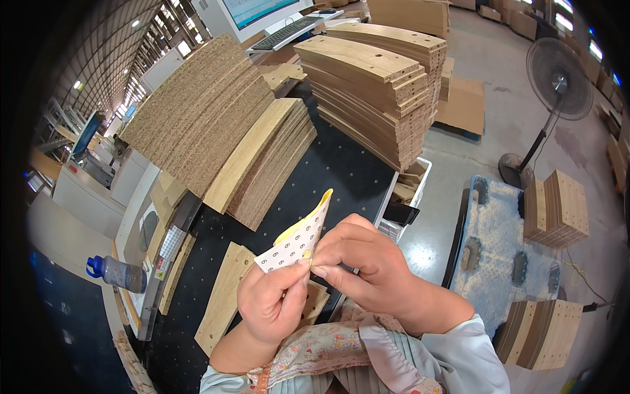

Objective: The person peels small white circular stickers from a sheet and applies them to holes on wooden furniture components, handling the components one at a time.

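A folded sticker sheet (295, 241), white with a repeated printed mark on this side and yellow on the other, is raised over the black worktop. My left hand (272, 299) pinches its lower edge between thumb and fingers. At the sheet's lower right corner, the thumb and forefinger of my right hand (367, 259) are closed, touching the edge close to my left thumb. A small yellow spot shows on the white side there. Whether a loose sticker sits between my right fingertips is hidden. Beneath my hands lies a flat wooden board (226, 295) with drilled holes.
Curved boards are stacked at the left (203, 111) and at the back (374, 85) of the black worktop (341, 154). A water bottle (121, 274) is at far left. On the right are a white bin (423, 177), a blue pallet (499, 243) and a standing fan (558, 82).
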Demonstrator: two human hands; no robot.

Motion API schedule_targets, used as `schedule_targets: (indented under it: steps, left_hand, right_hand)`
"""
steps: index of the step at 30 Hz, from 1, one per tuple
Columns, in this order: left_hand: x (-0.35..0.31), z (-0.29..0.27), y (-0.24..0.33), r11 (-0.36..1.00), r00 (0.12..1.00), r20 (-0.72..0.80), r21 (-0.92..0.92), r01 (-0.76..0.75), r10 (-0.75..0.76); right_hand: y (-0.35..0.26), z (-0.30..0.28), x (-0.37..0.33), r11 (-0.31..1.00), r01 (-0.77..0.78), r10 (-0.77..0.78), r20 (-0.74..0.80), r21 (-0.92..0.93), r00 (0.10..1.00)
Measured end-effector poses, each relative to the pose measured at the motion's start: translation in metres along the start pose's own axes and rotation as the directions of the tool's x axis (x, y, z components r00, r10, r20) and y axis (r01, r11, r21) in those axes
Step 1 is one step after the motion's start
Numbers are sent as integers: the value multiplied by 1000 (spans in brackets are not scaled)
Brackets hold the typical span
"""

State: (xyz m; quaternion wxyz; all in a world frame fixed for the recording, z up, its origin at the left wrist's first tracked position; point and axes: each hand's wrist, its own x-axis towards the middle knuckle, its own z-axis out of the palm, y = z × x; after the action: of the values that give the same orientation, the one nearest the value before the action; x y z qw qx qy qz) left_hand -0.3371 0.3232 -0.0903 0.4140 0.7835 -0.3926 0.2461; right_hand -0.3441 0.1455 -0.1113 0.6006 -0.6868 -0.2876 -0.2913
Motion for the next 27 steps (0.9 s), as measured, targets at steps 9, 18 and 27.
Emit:
schedule_targets:
  steps: [9, 18, 27]
  left_hand:
    - [0, 2, 3, 998, 998, -13, -7, 55, -55]
    - [2, 1, 4, 997, 1000, 24, 79, -9, 7]
    - [2, 4, 5, 999, 1000, 4, 19, 27, -27]
  right_hand:
    - [2, 0, 1, 1000, 26, -26, -10, 1, 1000]
    - [6, -3, -1, 998, 29, -30, 11, 61, 1000]
    - [5, -7, 0, 991, -17, 12, 38, 133, 999]
